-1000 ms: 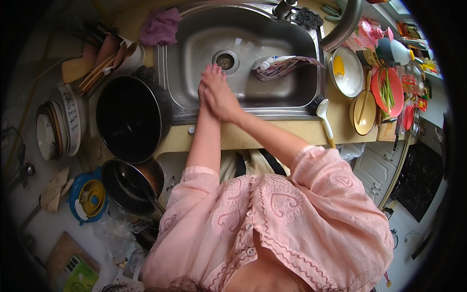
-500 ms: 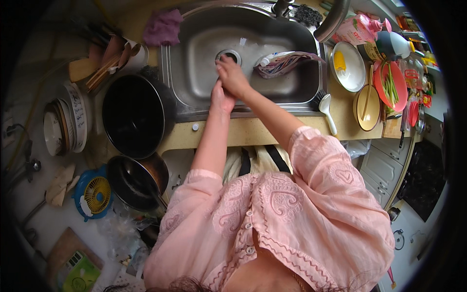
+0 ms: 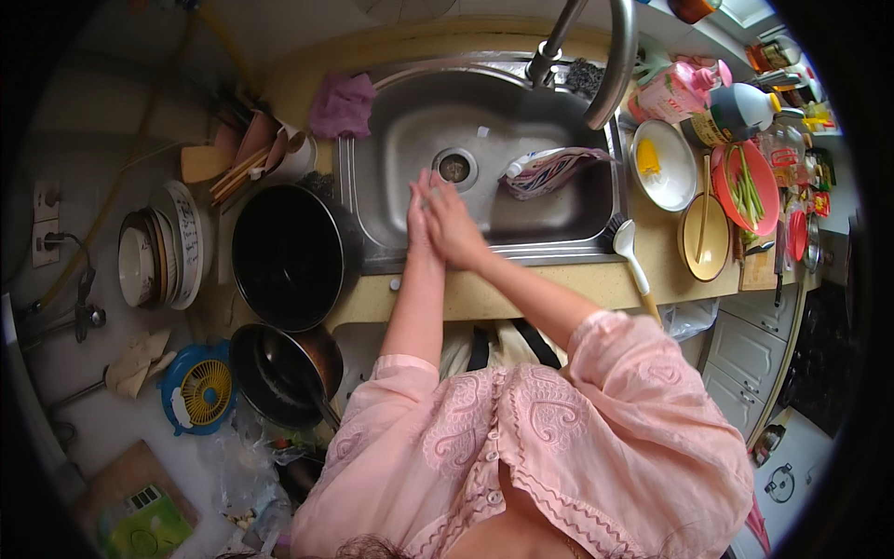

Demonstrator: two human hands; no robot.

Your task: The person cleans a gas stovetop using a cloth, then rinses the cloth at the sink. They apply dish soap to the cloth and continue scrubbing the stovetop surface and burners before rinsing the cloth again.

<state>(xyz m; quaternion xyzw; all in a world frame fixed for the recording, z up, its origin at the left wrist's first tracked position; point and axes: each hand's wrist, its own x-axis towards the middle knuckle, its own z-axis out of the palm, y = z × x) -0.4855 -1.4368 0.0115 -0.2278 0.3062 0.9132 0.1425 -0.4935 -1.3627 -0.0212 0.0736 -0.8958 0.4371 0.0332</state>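
Note:
Over the near left part of the steel sink (image 3: pixel 396 121), my two hands are pressed against each other. My left hand (image 3: pixel 419 212) has its fingers stretched out toward the drain (image 3: pixel 456 168). Across its palm side lies my right hand (image 3: pixel 451 224), fingers mostly straight. Between the palms the view is blocked, and no held object shows. To the right of the hands, a crumpled printed plastic pouch (image 3: pixel 549 174) with a white cap lies on the sink floor. A curved metal faucet (image 3: pixel 619 65) arches over the sink's far right; no running water is visible.
Left of the sink stand a large black pot (image 3: pixel 293 256), a pan (image 3: pixel 279 377) and stacked bowls (image 3: pixel 193 247). A purple cloth (image 3: pixel 342 105) lies on the far left rim. On the right are a dish brush (image 3: pixel 633 256), a white bowl (image 3: pixel 678 182) and a red basket (image 3: pixel 765 200).
My right hand has slid back along my left, and both hands sit nearer me, off the drain. The whole view has shifted, showing more of the faucet.

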